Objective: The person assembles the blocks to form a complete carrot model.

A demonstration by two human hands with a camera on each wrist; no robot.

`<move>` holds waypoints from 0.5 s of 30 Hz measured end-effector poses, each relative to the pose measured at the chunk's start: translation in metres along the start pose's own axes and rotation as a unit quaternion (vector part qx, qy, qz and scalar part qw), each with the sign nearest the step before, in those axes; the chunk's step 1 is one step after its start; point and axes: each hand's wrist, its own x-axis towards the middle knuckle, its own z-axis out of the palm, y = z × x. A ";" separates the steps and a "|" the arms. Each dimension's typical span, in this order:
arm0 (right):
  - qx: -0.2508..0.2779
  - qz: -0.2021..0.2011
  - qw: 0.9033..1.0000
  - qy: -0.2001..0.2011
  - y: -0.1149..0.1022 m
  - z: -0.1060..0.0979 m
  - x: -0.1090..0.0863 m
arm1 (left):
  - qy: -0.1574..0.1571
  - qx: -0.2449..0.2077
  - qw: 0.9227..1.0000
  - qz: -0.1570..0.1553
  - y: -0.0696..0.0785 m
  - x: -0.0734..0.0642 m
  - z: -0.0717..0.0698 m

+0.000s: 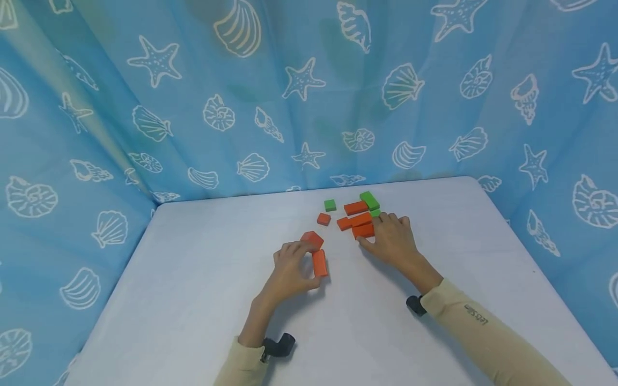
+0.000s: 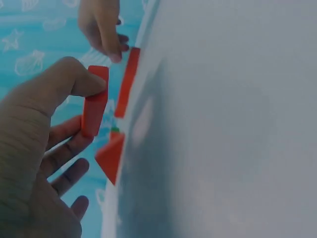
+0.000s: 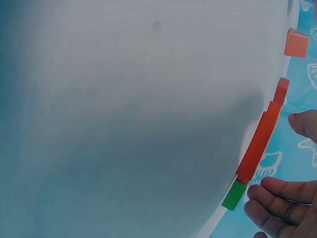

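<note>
My left hand (image 1: 288,271) pinches a red rectangular block (image 1: 319,262) by its two ends. In the left wrist view that block (image 2: 95,101) is held off the white table. A red wedge-like block (image 1: 312,239) stands on the table just past the left fingers, partly covered by them. My right hand (image 1: 393,241) hovers over the right side of a cluster of blocks, thumb and fingers spread. Below it lies a long red block (image 1: 363,231), which the fingers partly hide. In the right wrist view a gap separates the thumb and fingers from the red block (image 3: 257,146).
Farther back lie a small red block (image 1: 324,219), a small green block (image 1: 330,205), a red block (image 1: 356,208) and a long green block (image 1: 369,200). The white table (image 1: 203,279) meets a blue shell-print curtain (image 1: 270,107) behind and at the sides.
</note>
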 end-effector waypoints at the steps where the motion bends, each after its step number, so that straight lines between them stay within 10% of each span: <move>1: 0.001 0.001 1.000 0.002 0.002 0.000 -0.001 | -0.007 -0.005 1.000 0.002 -0.002 -0.001 0.001; 15: -0.021 0.024 0.999 -0.017 0.005 0.001 0.000 | -0.006 -0.035 0.999 0.012 -0.021 -0.013 0.019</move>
